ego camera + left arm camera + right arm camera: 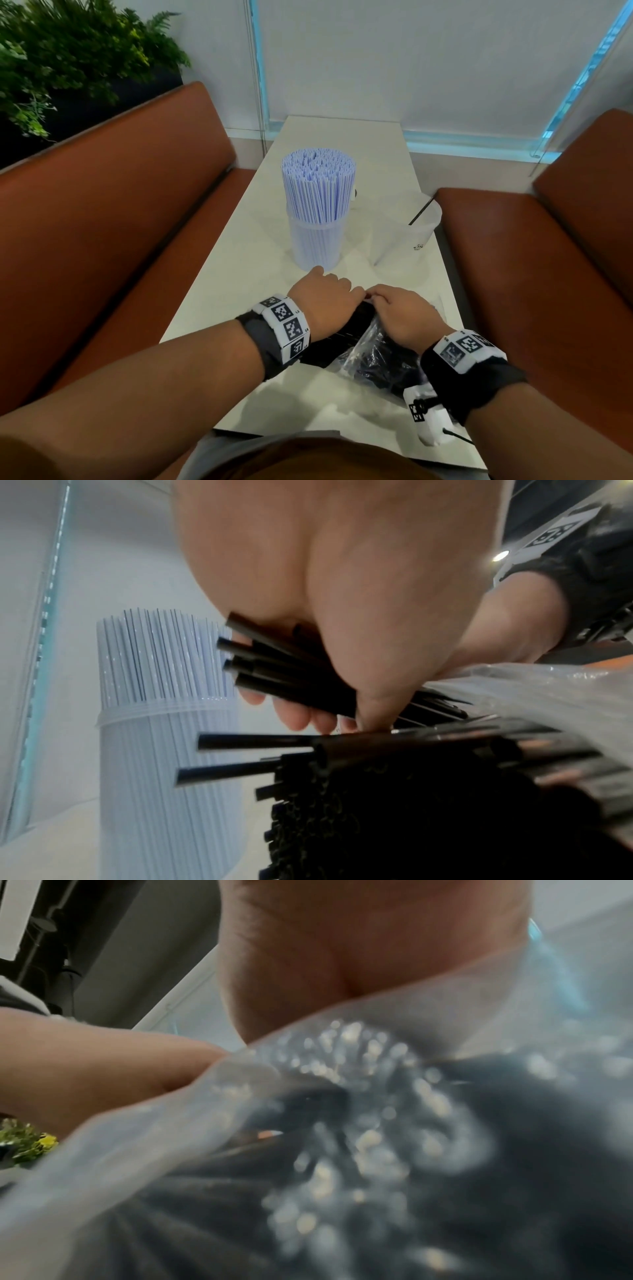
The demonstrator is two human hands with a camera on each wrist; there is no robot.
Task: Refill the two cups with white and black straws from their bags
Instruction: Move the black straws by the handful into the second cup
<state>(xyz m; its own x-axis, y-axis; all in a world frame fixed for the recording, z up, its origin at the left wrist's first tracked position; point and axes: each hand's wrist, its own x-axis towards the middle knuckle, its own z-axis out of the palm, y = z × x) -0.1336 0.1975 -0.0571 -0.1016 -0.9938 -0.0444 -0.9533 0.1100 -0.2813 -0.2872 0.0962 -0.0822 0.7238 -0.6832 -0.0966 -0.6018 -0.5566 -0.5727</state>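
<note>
A clear cup [317,240] packed with white straws [318,185] stands mid-table; it also shows in the left wrist view as cup [164,777]. To its right a second clear cup [409,236] holds one black straw [423,207]. A clear bag [363,353] of black straws [411,804] lies at the near edge. My left hand [327,299] grips a small bunch of black straws [274,666] at the bag's mouth. My right hand [395,313] holds the bag's plastic [240,1123] by the opening, fingers curled. The right wrist view is blurred by plastic.
The narrow white table [342,144] runs between two brown benches, one on the left [120,205] and one on the right [548,274]. A frosted window panel [411,68] closes the far end. A green plant [68,61] stands at the far left.
</note>
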